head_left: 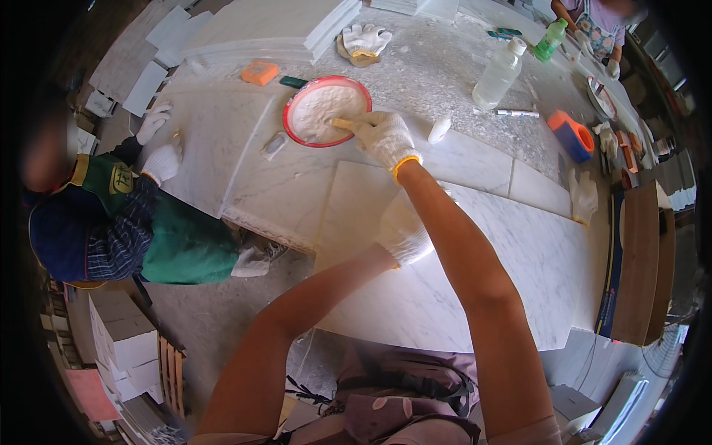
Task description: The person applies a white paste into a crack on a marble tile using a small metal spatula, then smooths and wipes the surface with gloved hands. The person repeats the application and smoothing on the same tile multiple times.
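My right hand (386, 139), in a white knit glove with a yellow cuff, is closed on a small yellowish scraper (343, 124). The scraper's end reaches over the rim into a red-edged bowl (288, 127) of white paste (319, 111). Below it, my left hand (404, 231), gloved too, lies on a pale grey-veined marble slab (504, 274). My right forearm hides part of that hand; its fingers look stretched out on the slab. A small white bottle (439, 130) stands just right of my right hand.
A clear bottle (498, 74), a marker (517, 113) and an orange-and-blue tape roll (571, 136) lie across the table. An orange block (259, 73) and stacked slabs (259, 33) are far left. One co-worker (111, 215) stands left, another (593, 30) far right.
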